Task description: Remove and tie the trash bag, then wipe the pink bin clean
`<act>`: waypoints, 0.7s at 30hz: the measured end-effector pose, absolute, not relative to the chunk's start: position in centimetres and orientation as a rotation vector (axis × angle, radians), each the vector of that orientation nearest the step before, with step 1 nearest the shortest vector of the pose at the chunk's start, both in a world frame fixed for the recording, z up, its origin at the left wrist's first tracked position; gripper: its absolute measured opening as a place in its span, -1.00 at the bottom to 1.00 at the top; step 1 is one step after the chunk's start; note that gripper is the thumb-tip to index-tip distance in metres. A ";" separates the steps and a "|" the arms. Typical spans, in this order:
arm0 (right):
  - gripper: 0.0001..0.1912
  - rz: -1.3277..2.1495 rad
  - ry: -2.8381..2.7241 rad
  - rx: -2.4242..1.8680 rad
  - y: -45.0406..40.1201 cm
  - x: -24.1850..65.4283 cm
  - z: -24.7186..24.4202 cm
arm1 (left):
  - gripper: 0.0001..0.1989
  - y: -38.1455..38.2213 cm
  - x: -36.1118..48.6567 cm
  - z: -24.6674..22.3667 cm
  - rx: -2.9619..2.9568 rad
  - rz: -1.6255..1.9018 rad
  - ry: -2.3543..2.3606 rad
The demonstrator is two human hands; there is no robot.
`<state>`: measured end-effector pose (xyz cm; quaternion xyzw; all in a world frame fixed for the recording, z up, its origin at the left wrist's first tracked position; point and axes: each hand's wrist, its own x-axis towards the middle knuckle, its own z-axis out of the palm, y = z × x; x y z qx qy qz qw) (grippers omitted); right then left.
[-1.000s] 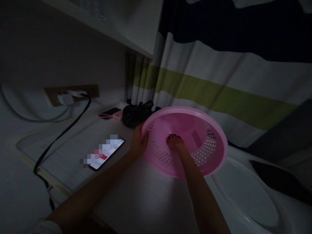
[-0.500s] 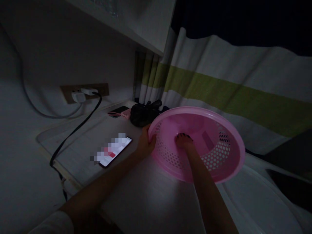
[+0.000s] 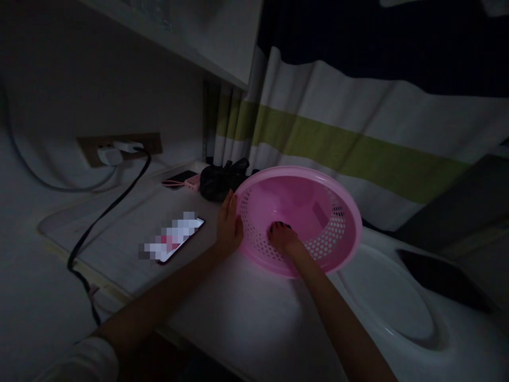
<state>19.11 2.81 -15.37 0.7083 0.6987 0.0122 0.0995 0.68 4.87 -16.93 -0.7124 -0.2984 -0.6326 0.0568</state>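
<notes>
A pink plastic basket (image 3: 306, 209) with rows of round holes tips toward me, its wide mouth facing up and forward. My left hand (image 3: 229, 225) rests against the basket's left rim, fingers stretched upward and the thumb near the rim. Inside the basket, my right hand (image 3: 283, 237) reaches low toward the near wall. Its fingers curl downward, with something dark showing around the fingertips; what they hold, if anything, is too dim to make out.
A lit phone (image 3: 181, 241) lies left of my left hand. Behind it are a black plastic bag (image 3: 222, 180), a pink power bank (image 3: 193, 182) and a dark flat device (image 3: 177, 178). A black cord (image 3: 109, 212) hangs from the wall socket. A white oval lid-like surface (image 3: 392, 294) is at right.
My left hand has loosened from gripping the rim to lying with straight fingers against it. My right hand has curled more and moved closer to the near wall. The view has shifted right.
</notes>
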 end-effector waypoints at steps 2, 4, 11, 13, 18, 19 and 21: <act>-0.54 0.037 2.093 2.095 1.5 18.9 -15.4 | -0.42 4.8 0.7 -17.0 -2.164 -1.933 -0.896; -0.52 0.033 2.114 2.094 0.5 18.7 -15.4 | -0.42 4.7 0.7 -17.0 -2.174 -1.955 -0.889; -0.55 -0.009 2.113 2.116 0.1 19.2 -15.6 | -0.41 4.3 1.1 -17.0 -2.222 -1.975 -0.864; -0.56 -0.017 2.101 2.133 0.8 19.4 -15.6 | -0.41 4.1 1.1 -17.0 -2.235 -1.973 -0.859; -0.58 -0.026 2.059 2.194 3.7 20.0 -15.7 | -0.41 4.1 0.7 -17.0 -2.268 -1.933 -0.875; -0.58 -0.024 2.048 2.209 4.5 20.3 -15.8 | -0.41 4.1 0.6 -17.0 -2.274 -1.929 -0.869; -0.58 -0.013 2.031 2.236 5.9 20.8 -16.0 | -0.41 4.3 0.4 -17.2 -2.283 -1.938 -0.838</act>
